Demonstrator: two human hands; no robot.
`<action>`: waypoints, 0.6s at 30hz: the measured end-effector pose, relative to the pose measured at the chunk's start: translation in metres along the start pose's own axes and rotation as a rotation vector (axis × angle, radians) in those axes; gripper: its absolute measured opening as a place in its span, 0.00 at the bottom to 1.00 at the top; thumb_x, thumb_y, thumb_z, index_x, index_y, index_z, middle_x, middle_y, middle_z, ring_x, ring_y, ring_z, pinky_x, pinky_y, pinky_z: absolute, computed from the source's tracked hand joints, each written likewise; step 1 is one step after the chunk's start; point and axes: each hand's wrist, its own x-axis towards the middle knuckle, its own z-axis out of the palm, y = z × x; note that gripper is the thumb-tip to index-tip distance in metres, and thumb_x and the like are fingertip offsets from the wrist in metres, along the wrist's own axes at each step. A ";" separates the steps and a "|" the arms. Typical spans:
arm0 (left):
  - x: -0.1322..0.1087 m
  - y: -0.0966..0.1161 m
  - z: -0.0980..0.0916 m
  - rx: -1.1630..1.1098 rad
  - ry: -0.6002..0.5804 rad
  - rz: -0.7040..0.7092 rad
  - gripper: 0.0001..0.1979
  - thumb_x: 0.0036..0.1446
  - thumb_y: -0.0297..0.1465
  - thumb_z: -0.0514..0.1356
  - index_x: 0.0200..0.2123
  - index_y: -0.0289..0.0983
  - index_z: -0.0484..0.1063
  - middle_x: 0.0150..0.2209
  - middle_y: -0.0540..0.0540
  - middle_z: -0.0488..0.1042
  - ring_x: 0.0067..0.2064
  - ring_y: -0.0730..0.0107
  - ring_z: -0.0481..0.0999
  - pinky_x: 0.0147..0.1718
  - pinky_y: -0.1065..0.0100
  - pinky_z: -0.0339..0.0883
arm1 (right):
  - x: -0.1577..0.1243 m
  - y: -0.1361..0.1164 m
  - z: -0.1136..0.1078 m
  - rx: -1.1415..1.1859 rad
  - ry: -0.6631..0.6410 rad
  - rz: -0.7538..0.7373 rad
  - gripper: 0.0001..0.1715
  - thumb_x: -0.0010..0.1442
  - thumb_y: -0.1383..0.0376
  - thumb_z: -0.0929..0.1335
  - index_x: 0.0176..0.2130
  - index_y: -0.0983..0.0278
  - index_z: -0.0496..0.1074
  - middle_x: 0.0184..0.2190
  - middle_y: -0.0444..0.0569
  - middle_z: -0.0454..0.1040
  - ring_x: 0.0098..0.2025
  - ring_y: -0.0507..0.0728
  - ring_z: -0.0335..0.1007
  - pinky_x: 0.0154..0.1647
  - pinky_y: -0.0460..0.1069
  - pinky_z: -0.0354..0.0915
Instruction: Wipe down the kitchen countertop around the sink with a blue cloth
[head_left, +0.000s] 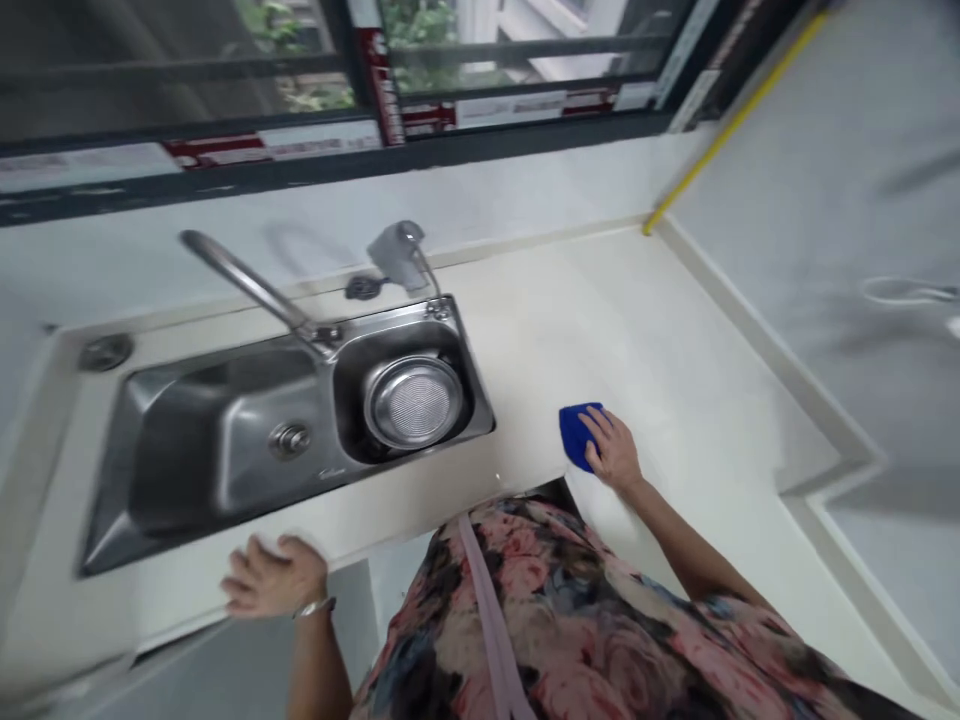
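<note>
My right hand rests on a folded blue cloth, which lies flat on the white countertop to the right of the sink. Its fingers are bent over the cloth's right part. Near the counter's front edge, below the left basin, my left hand hovers or rests with its fingers apart and nothing in it. A bracelet circles that wrist. Between the hands and the window is a steel double sink. A round metal strainer sits in its right basin.
A tall faucet leans over the sink. Behind the right basin are a grey cloth-like item and a small dark object. A yellow pipe runs up the back right corner. A window spans the back.
</note>
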 end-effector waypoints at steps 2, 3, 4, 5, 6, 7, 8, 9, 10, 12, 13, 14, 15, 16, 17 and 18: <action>0.003 -0.002 0.004 0.026 0.049 0.009 0.36 0.59 0.44 0.55 0.71 0.43 0.61 0.74 0.30 0.59 0.74 0.27 0.51 0.66 0.25 0.43 | -0.019 0.037 -0.011 -0.065 0.054 0.189 0.33 0.69 0.60 0.59 0.69 0.62 0.69 0.70 0.54 0.67 0.71 0.66 0.59 0.73 0.63 0.57; 0.003 -0.003 0.006 0.039 0.077 0.007 0.36 0.58 0.44 0.56 0.69 0.44 0.63 0.72 0.31 0.61 0.73 0.27 0.55 0.66 0.26 0.46 | -0.031 0.055 -0.017 -0.096 0.080 0.288 0.33 0.70 0.59 0.59 0.68 0.63 0.69 0.70 0.55 0.67 0.70 0.66 0.60 0.72 0.63 0.58; 0.004 -0.003 0.007 0.047 0.080 0.017 0.36 0.57 0.44 0.56 0.69 0.44 0.63 0.72 0.31 0.62 0.72 0.26 0.56 0.65 0.25 0.48 | -0.043 0.073 -0.023 -0.127 0.108 0.390 0.33 0.70 0.59 0.59 0.69 0.63 0.69 0.70 0.56 0.68 0.70 0.66 0.60 0.72 0.63 0.58; 0.004 -0.004 0.008 0.056 0.085 0.021 0.35 0.57 0.45 0.56 0.68 0.44 0.64 0.72 0.32 0.63 0.72 0.26 0.57 0.64 0.25 0.49 | -0.056 0.090 -0.029 -0.153 0.136 0.493 0.34 0.70 0.59 0.58 0.69 0.64 0.69 0.69 0.56 0.68 0.69 0.67 0.61 0.71 0.64 0.59; 0.004 -0.005 0.008 0.069 0.092 0.022 0.35 0.58 0.45 0.55 0.68 0.44 0.64 0.71 0.32 0.64 0.71 0.25 0.59 0.63 0.24 0.50 | -0.067 0.106 -0.035 -0.174 0.163 0.599 0.34 0.69 0.58 0.58 0.69 0.64 0.69 0.69 0.57 0.68 0.68 0.68 0.61 0.70 0.65 0.60; 0.004 -0.006 0.009 0.083 0.101 0.023 0.34 0.58 0.46 0.55 0.67 0.44 0.64 0.71 0.33 0.65 0.71 0.25 0.60 0.63 0.24 0.50 | -0.076 0.119 -0.041 -0.185 0.188 0.709 0.35 0.69 0.57 0.58 0.69 0.64 0.69 0.69 0.58 0.68 0.67 0.69 0.62 0.69 0.66 0.60; 0.004 -0.007 0.010 0.096 0.109 0.031 0.34 0.58 0.46 0.56 0.68 0.46 0.63 0.71 0.34 0.65 0.70 0.26 0.60 0.63 0.23 0.51 | -0.081 0.131 -0.046 -0.184 0.210 0.826 0.35 0.68 0.56 0.59 0.69 0.64 0.69 0.69 0.60 0.68 0.67 0.71 0.62 0.67 0.68 0.61; 0.005 -0.008 0.010 0.104 0.117 0.044 0.34 0.58 0.45 0.56 0.68 0.47 0.62 0.71 0.35 0.65 0.70 0.26 0.61 0.62 0.21 0.52 | -0.084 0.141 -0.051 -0.173 0.232 0.940 0.36 0.68 0.56 0.59 0.68 0.64 0.69 0.69 0.61 0.68 0.66 0.73 0.62 0.65 0.69 0.61; 0.005 -0.009 0.011 0.107 0.123 0.058 0.35 0.58 0.44 0.57 0.69 0.49 0.61 0.72 0.36 0.64 0.70 0.25 0.61 0.62 0.20 0.52 | -0.082 0.149 -0.055 -0.161 0.254 1.046 0.36 0.67 0.55 0.60 0.68 0.65 0.70 0.68 0.63 0.67 0.65 0.74 0.61 0.63 0.70 0.61; 0.005 -0.011 0.011 0.105 0.127 0.069 0.37 0.56 0.42 0.58 0.70 0.53 0.59 0.72 0.37 0.64 0.71 0.24 0.61 0.61 0.18 0.52 | -0.067 0.160 -0.060 -0.148 0.301 1.209 0.37 0.67 0.55 0.59 0.68 0.66 0.69 0.67 0.69 0.66 0.63 0.77 0.59 0.59 0.74 0.59; 0.005 -0.011 0.011 0.101 0.126 0.064 0.38 0.56 0.41 0.58 0.70 0.53 0.59 0.72 0.38 0.64 0.71 0.24 0.61 0.62 0.18 0.52 | -0.055 0.163 -0.060 -0.151 0.321 1.261 0.37 0.67 0.56 0.58 0.68 0.67 0.68 0.67 0.72 0.65 0.63 0.78 0.58 0.57 0.76 0.57; 0.004 -0.010 0.011 0.096 0.125 0.055 0.38 0.56 0.42 0.58 0.70 0.53 0.59 0.72 0.38 0.64 0.71 0.23 0.60 0.63 0.17 0.50 | -0.040 0.165 -0.058 -0.160 0.335 1.294 0.37 0.68 0.56 0.57 0.69 0.69 0.67 0.66 0.76 0.65 0.62 0.79 0.56 0.56 0.77 0.56; 0.004 -0.009 0.011 0.093 0.128 0.042 0.37 0.56 0.42 0.58 0.70 0.52 0.60 0.72 0.38 0.64 0.72 0.24 0.60 0.63 0.18 0.49 | -0.024 0.166 -0.056 -0.167 0.338 1.310 0.38 0.69 0.57 0.56 0.69 0.71 0.66 0.65 0.79 0.64 0.62 0.79 0.55 0.55 0.78 0.54; 0.004 -0.008 0.011 0.091 0.132 0.029 0.36 0.57 0.43 0.57 0.70 0.51 0.61 0.72 0.38 0.64 0.72 0.24 0.59 0.64 0.18 0.48 | -0.005 0.166 -0.052 -0.169 0.331 1.312 0.38 0.69 0.57 0.56 0.69 0.73 0.65 0.65 0.81 0.63 0.62 0.78 0.54 0.54 0.78 0.53; 0.004 -0.006 0.011 0.092 0.137 0.019 0.35 0.58 0.44 0.55 0.69 0.51 0.62 0.72 0.38 0.64 0.72 0.25 0.59 0.65 0.19 0.47 | 0.014 0.166 -0.048 -0.167 0.315 1.297 0.38 0.70 0.57 0.55 0.69 0.75 0.64 0.64 0.81 0.63 0.62 0.77 0.52 0.55 0.77 0.53; 0.004 -0.004 0.011 0.095 0.139 0.011 0.34 0.59 0.45 0.53 0.69 0.50 0.62 0.72 0.38 0.64 0.73 0.26 0.58 0.66 0.20 0.47 | 0.033 0.164 -0.043 -0.162 0.292 1.263 0.38 0.71 0.57 0.56 0.69 0.77 0.63 0.65 0.81 0.62 0.63 0.76 0.51 0.56 0.77 0.52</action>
